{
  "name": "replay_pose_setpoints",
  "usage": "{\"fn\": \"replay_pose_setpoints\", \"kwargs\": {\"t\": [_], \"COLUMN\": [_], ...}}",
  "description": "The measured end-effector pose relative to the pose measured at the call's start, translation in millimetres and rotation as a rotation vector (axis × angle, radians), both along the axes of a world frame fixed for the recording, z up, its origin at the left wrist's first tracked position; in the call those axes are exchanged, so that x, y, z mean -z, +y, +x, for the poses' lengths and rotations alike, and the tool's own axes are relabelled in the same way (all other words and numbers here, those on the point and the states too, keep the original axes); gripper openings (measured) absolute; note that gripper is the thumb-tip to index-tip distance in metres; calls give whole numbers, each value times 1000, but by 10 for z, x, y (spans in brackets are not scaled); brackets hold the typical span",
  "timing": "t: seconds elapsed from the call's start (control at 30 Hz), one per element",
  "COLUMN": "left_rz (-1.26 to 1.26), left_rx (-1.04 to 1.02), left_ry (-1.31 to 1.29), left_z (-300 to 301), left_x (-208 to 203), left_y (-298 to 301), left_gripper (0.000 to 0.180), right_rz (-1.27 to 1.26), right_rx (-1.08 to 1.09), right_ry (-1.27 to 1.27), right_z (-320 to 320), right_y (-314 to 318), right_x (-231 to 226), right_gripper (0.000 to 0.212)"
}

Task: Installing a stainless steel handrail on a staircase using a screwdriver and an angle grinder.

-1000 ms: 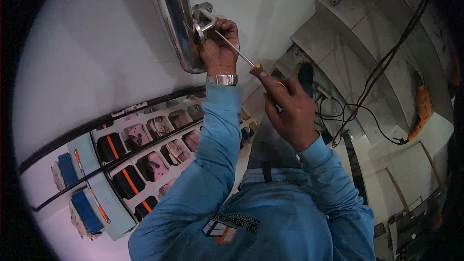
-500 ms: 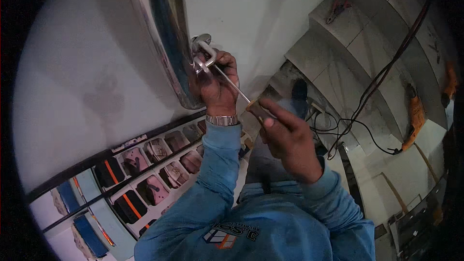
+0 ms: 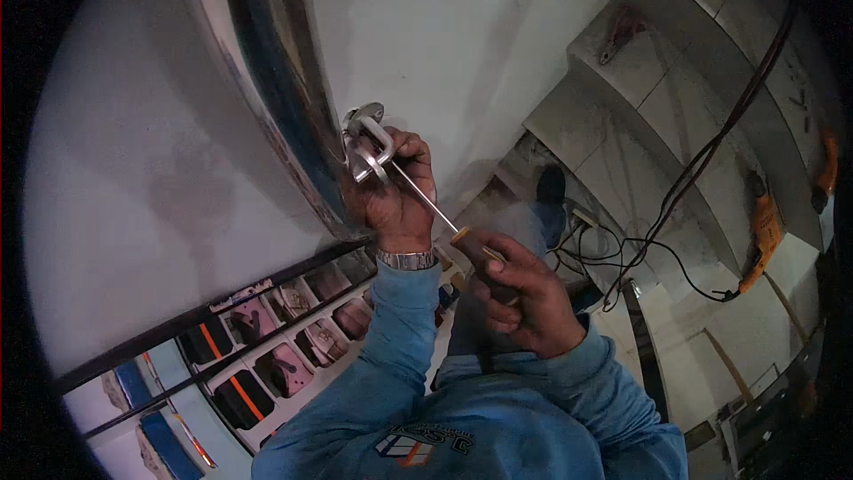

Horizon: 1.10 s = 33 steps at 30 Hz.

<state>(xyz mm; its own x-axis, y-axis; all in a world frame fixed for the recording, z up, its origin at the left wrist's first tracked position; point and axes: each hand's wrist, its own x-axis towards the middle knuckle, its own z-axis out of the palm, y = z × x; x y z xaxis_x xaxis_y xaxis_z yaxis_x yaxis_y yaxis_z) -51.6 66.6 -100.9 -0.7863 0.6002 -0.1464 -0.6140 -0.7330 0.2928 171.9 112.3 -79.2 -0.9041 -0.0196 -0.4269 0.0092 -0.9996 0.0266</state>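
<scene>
A shiny metal handrail [image 3: 283, 80] runs down beside the wall. A bent metal bracket [image 3: 378, 137] with a round plate joins it near its lower end. My left hand [image 3: 397, 209], with a metal watch on its wrist, is closed around the bracket from below; some of its fingers are hidden behind it. In my right hand [image 3: 531, 307] is the dark and yellow handle of a screwdriver [image 3: 430, 202]. Its thin shaft slants up to the bracket beside my left fingers. The tip is hidden there.
Curved tiled stairs [image 3: 613, 142] rise at the right, with pliers [image 3: 620, 34] on a step. An orange power tool [image 3: 764, 236] lies there with a black cable [image 3: 680, 182] trailing. A rack with bins [image 3: 284, 366] stands along the wall at lower left.
The rail, bracket and both hands sit lower in the picture. My right fingers have shifted on the screwdriver handle: the forefinger was stretched along it and is now more curled.
</scene>
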Motion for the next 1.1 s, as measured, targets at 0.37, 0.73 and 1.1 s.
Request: {"fn": "replay_pose_setpoints", "kwargs": {"t": [0.37, 0.73, 1.1], "left_rz": [-36, -6, -25], "left_rx": [5, -20, -12], "left_ry": [-11, -7, -16], "left_z": [79, 69, 85], "left_x": [-35, 8, 39], "left_y": [3, -18, -15], "left_gripper": [24, 23, 37], "right_rz": [582, 1699, 2233], "right_rx": [18, 123, 38], "right_ry": [-138, -206, -178], "right_z": [52, -14, 4], "right_y": [-22, -68, 40], "right_x": [-312, -67, -169], "right_gripper": [54, 51, 51]}}
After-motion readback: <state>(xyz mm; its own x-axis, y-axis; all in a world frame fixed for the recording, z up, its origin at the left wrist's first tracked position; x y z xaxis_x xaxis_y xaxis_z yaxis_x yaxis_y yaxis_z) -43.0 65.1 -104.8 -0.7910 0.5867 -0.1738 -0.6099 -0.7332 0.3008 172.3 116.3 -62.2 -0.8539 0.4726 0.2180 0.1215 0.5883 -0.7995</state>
